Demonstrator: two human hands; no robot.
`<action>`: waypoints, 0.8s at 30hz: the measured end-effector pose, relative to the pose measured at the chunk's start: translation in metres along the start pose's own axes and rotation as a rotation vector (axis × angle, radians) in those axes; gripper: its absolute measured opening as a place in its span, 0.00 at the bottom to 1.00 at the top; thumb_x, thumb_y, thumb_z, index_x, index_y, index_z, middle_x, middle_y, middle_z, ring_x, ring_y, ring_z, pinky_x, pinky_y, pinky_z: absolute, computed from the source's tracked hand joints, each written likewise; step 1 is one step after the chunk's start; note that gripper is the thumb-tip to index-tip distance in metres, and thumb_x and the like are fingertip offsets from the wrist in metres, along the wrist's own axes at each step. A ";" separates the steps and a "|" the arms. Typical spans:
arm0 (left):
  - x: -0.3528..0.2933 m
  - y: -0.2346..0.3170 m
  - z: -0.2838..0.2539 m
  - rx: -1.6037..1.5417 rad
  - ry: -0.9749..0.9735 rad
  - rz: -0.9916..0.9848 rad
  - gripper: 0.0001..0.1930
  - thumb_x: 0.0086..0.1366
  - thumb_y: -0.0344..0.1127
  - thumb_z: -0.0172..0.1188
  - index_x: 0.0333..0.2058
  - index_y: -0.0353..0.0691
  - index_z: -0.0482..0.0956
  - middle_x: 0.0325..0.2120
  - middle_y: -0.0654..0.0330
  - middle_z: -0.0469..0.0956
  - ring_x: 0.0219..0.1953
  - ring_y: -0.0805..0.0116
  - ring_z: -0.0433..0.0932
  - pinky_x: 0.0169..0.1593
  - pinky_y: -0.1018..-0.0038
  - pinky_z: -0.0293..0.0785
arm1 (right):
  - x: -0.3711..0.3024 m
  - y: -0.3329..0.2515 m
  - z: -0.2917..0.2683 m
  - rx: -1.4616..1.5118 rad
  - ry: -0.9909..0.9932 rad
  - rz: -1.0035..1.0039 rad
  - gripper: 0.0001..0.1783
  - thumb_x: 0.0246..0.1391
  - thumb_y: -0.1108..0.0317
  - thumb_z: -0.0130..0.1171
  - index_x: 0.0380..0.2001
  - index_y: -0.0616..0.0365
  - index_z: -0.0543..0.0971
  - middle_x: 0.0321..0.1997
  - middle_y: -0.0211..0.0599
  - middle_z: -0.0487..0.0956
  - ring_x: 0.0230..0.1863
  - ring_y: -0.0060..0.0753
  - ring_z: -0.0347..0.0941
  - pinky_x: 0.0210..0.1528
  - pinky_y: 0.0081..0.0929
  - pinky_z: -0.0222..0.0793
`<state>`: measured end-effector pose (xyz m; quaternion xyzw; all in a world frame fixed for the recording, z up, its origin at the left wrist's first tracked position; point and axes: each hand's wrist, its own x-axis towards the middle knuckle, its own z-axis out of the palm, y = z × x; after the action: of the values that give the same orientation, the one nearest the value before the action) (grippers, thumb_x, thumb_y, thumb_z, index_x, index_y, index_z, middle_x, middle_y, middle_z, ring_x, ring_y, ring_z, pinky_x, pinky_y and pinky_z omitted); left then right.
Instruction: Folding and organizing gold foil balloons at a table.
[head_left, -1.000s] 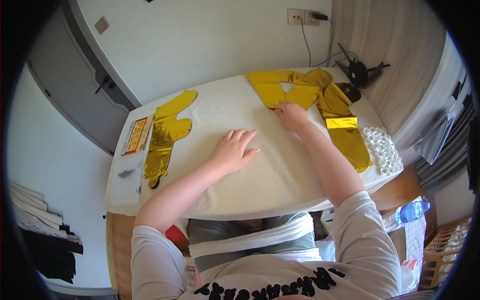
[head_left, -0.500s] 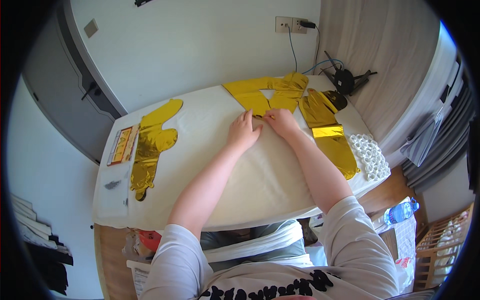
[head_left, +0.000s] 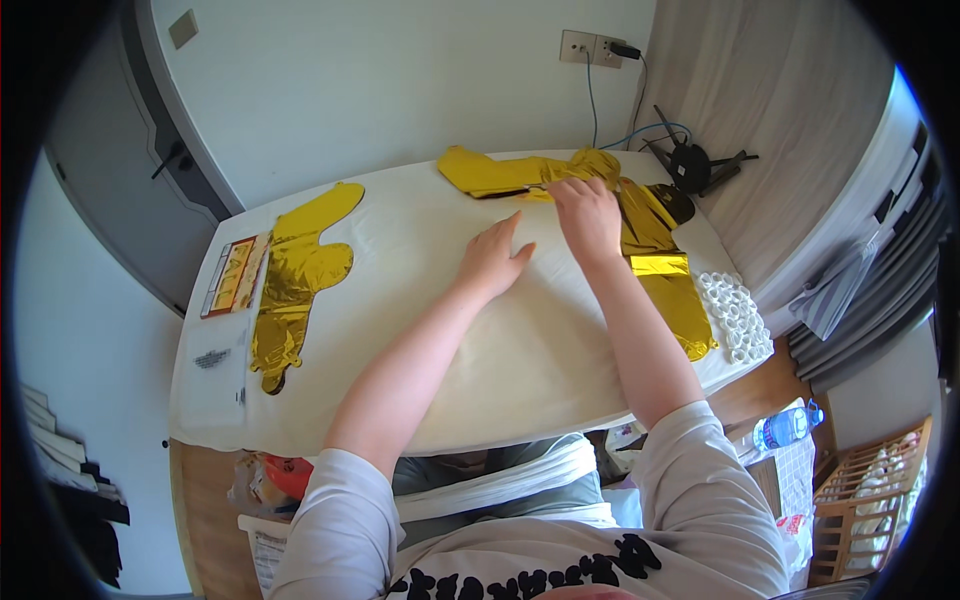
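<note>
A flat, shiny gold foil balloon (head_left: 482,172) lies at the far side of the white-covered table. My right hand (head_left: 588,215) is closed on its near edge, which looks folded back toward the wall; the fingertips are partly hidden. My left hand (head_left: 490,258) rests on the cloth just nearer to me, fingers apart, touching no foil. A second gold foil balloon (head_left: 672,310) stretches along the right side, beside my right wrist. At the left lies a third gold foil balloon (head_left: 290,275), flat and apart from both hands.
Many small white rings (head_left: 735,315) sit at the table's right edge. A black router (head_left: 690,168) with cables stands in the far right corner. Left of the third balloon are a printed card (head_left: 235,278) and a clear plastic bag (head_left: 208,375). A water bottle (head_left: 785,428) lies low right.
My right hand has lifted the balloon's near edge and carried it away from me, folding it back. My left hand has let go of the foil and stays on the cloth.
</note>
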<state>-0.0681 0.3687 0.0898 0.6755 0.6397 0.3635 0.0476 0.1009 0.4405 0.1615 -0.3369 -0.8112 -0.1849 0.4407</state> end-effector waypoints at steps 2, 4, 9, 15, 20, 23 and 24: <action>0.004 -0.004 0.004 -0.097 -0.001 -0.063 0.37 0.69 0.45 0.60 0.71 0.39 0.55 0.60 0.44 0.72 0.59 0.49 0.76 0.62 0.58 0.70 | -0.002 -0.007 0.004 0.084 -0.104 0.071 0.05 0.57 0.67 0.61 0.35 0.50 0.83 0.39 0.28 0.84 0.39 0.41 0.81 0.41 0.37 0.76; 0.005 -0.010 0.004 -0.782 0.218 -0.207 0.37 0.73 0.44 0.57 0.73 0.42 0.50 0.59 0.45 0.74 0.58 0.56 0.77 0.63 0.64 0.69 | -0.003 -0.017 0.003 0.102 -0.153 0.139 0.06 0.56 0.68 0.59 0.36 0.48 0.83 0.39 0.28 0.83 0.39 0.41 0.81 0.41 0.38 0.76; 0.013 -0.024 -0.005 -0.976 -0.019 -0.260 0.36 0.76 0.39 0.54 0.75 0.48 0.46 0.60 0.50 0.72 0.60 0.65 0.73 0.67 0.68 0.63 | -0.008 -0.010 0.006 0.212 -0.181 0.064 0.06 0.58 0.72 0.54 0.36 0.54 0.80 0.47 0.35 0.81 0.52 0.46 0.78 0.57 0.39 0.73; 0.005 -0.025 -0.004 -0.765 0.020 -0.141 0.33 0.76 0.45 0.52 0.72 0.41 0.53 0.63 0.52 0.71 0.65 0.59 0.70 0.69 0.66 0.60 | -0.003 -0.019 0.010 0.302 -0.288 0.074 0.10 0.60 0.75 0.50 0.43 0.60 0.77 0.62 0.42 0.73 0.69 0.50 0.66 0.73 0.39 0.61; 0.003 0.011 -0.016 -0.016 -0.246 -0.114 0.35 0.71 0.51 0.57 0.69 0.39 0.57 0.66 0.51 0.69 0.67 0.51 0.68 0.71 0.61 0.58 | -0.005 -0.001 0.010 0.170 -0.157 -0.155 0.08 0.60 0.72 0.53 0.40 0.58 0.79 0.62 0.39 0.74 0.67 0.48 0.68 0.68 0.43 0.65; 0.001 0.004 -0.016 -0.060 -0.204 -0.102 0.33 0.71 0.49 0.57 0.67 0.39 0.59 0.65 0.51 0.70 0.66 0.50 0.69 0.68 0.62 0.62 | -0.004 -0.013 0.003 0.024 -0.079 -0.161 0.05 0.60 0.68 0.57 0.36 0.53 0.81 0.59 0.35 0.76 0.62 0.45 0.72 0.60 0.48 0.69; 0.001 0.002 -0.015 -0.059 -0.202 -0.102 0.33 0.71 0.49 0.57 0.67 0.39 0.59 0.65 0.51 0.70 0.66 0.50 0.69 0.68 0.62 0.62 | -0.004 -0.017 0.001 -0.023 -0.064 -0.070 0.05 0.60 0.68 0.57 0.35 0.51 0.81 0.57 0.33 0.78 0.60 0.43 0.74 0.56 0.49 0.70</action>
<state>-0.0748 0.3631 0.1027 0.6735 0.6544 0.3093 0.1499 0.0894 0.4273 0.1579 -0.3192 -0.8340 -0.1986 0.4039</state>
